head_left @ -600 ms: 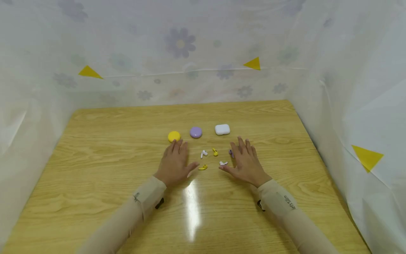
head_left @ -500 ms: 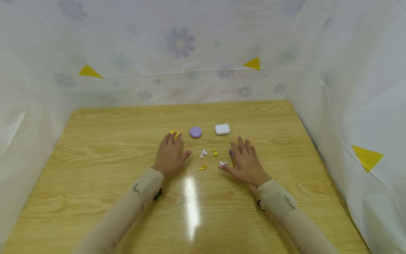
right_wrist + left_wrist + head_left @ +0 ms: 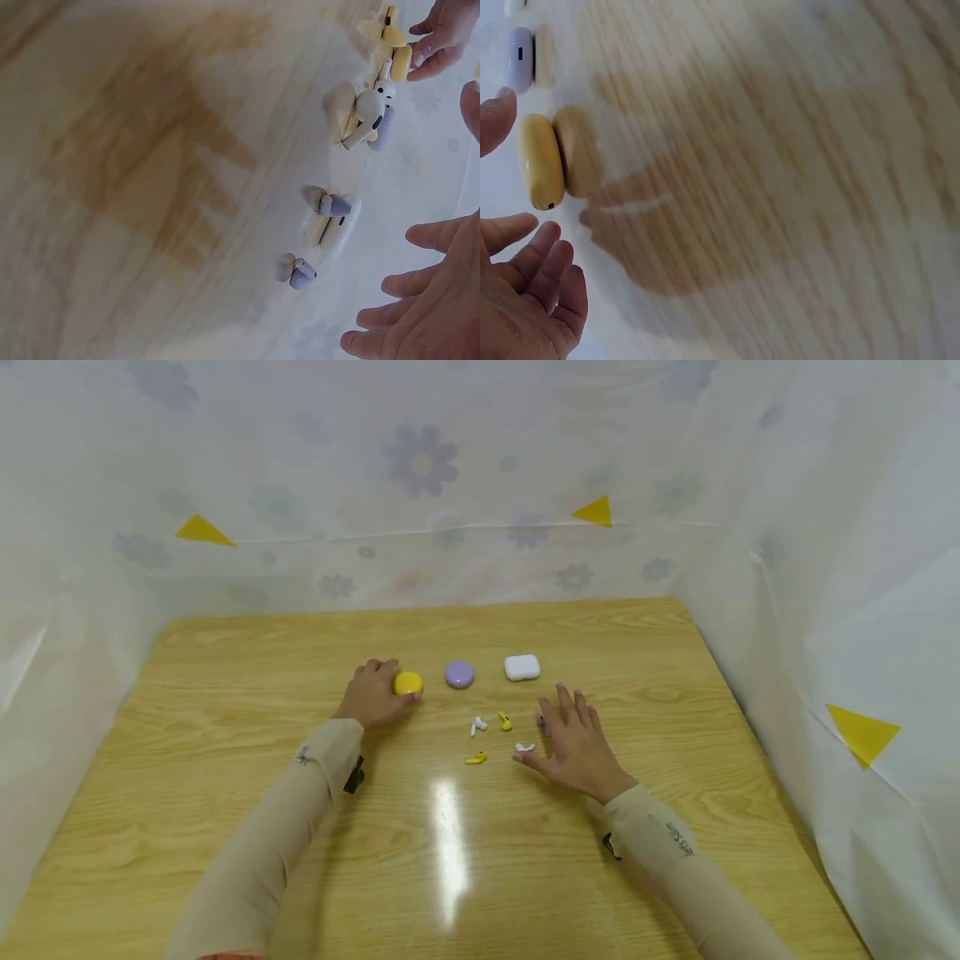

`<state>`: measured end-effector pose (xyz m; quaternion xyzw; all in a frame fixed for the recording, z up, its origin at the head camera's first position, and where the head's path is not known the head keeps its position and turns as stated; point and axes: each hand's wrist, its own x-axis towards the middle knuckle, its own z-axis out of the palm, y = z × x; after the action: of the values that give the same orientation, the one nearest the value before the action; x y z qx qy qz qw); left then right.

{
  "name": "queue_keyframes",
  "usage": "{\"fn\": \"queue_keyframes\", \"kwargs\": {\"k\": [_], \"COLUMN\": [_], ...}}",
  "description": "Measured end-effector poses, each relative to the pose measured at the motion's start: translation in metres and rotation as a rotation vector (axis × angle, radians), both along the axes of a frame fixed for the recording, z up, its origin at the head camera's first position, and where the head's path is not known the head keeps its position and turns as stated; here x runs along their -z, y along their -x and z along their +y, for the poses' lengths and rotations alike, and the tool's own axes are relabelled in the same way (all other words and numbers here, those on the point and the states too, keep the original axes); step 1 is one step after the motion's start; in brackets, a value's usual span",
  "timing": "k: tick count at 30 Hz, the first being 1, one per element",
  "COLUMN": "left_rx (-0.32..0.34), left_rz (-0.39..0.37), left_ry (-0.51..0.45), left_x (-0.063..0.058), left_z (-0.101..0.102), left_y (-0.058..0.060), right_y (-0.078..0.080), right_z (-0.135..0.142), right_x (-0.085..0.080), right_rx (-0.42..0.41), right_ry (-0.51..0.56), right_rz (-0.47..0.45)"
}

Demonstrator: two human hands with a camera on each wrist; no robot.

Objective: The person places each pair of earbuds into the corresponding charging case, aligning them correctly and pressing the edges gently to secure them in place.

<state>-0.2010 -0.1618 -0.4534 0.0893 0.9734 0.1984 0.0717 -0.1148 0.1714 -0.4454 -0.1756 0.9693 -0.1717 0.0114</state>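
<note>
My left hand (image 3: 372, 695) is around the left side of a round yellow earbud case (image 3: 408, 683), thumb in front and fingers behind. In the left wrist view a gap shows between the fingers and that case (image 3: 541, 161). Beside it stand a round purple case (image 3: 460, 675) and a white case (image 3: 522, 667). My right hand (image 3: 577, 747), fingers spread, hovers near a white earbud (image 3: 525, 747) and a partly covered purple earbud (image 3: 542, 724). The right wrist view shows two purple earbuds (image 3: 303, 274) below that hand. Another white earbud (image 3: 478, 725) lies between the hands.
Two yellow earbuds, one farther back (image 3: 506, 722) and one nearer (image 3: 477, 758), lie on the wooden table (image 3: 540, 877). A flower-print sheet (image 3: 420, 560) hangs behind the table, and white sheeting (image 3: 840, 635) lines the right side.
My left hand has moved left and forward, from over the near side of the yellow case to around its left side. The right hand has stayed in place.
</note>
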Motion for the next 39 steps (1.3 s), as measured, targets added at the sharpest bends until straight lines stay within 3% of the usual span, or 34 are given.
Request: {"fn": "queue_keyframes", "kwargs": {"k": [7, 20, 30, 39], "left_rx": [-0.006, 0.02, 0.04, 0.095], "left_rz": [-0.028, 0.004, 0.14, 0.299], "left_ry": [0.002, -0.011, -0.141, -0.226], "left_x": [0.003, 0.006, -0.004, -0.014], "left_z": [0.001, 0.005, 0.019, 0.037], "left_y": [-0.003, -0.006, -0.022, -0.052], "right_y": [-0.003, -0.004, 0.001, 0.005], "right_z": [0.002, 0.005, 0.008, 0.009], "right_x": [0.002, 0.001, -0.003, -0.008], "right_rx": [-0.002, -0.015, -0.046, -0.049], "right_ry": [0.011, 0.008, -0.004, 0.023], "right_rz": [0.01, 0.053, 0.129, 0.116]}}
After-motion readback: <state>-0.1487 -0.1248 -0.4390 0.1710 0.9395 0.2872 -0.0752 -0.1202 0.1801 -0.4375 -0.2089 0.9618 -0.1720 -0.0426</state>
